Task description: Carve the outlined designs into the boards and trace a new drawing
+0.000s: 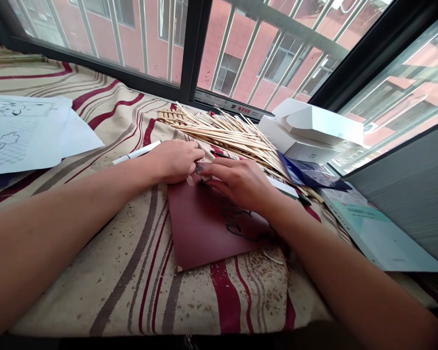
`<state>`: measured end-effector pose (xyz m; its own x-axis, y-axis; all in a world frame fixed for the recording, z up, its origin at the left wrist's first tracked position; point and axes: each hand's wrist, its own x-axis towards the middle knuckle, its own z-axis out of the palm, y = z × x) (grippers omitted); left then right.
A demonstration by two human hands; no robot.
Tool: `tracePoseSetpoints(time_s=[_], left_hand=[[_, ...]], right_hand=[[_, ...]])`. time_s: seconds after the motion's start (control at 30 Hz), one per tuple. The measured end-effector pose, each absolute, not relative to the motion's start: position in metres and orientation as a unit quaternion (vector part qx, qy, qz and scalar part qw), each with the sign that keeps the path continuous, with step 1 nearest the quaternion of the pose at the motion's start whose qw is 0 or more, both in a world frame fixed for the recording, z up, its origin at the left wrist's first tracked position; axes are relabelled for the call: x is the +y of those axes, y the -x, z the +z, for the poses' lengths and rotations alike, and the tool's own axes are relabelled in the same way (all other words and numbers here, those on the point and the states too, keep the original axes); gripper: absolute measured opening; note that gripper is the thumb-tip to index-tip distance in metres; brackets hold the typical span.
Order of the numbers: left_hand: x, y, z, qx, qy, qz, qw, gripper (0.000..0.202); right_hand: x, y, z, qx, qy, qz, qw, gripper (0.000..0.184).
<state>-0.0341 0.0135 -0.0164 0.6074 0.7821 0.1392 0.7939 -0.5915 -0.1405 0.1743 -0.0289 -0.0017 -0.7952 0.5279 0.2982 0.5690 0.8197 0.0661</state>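
Observation:
A dark red board (200, 228) with black line drawing lies on the striped cloth in front of me. My left hand (178, 160) rests at its far left corner, fingers curled and pressed together; what they hold is hidden. Across the board's far edge reaches my right hand (241, 182), its fingers drawn together in a pinch low over the drawing. Something small sits at those fingertips, too tiny to name. Near the left wrist lies a white pen-like stick (136, 152).
Behind the hands is a pile of thin wooden sticks (222, 129), with a white box (314, 129) to its right. A dark blue plastic sheet (310, 171) and a pale green booklet (372, 223) lie at right. Printed drawings (25, 136) lie at left. Crumbs dot the striped cloth (105, 272). A barred window stands behind.

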Motion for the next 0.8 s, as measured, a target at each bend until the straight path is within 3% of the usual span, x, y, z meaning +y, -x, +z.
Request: tracePoseSetpoints(time_s=[0.67,0.8], left_hand=[[0.0129,0.0331,-0.0132,-0.445,0.891,-0.016,0.087,0.034],[0.0133,0.0328,-0.0137,-0.451,0.889,-0.015,0.082,0.035]], right_hand=[[-0.0284,-0.1743,0.0004,-0.943,0.300,-0.078,0.122,0.030],[-0.0287,-0.1740,-0.0016,-0.946,0.294,-0.067,0.122,0.023]])
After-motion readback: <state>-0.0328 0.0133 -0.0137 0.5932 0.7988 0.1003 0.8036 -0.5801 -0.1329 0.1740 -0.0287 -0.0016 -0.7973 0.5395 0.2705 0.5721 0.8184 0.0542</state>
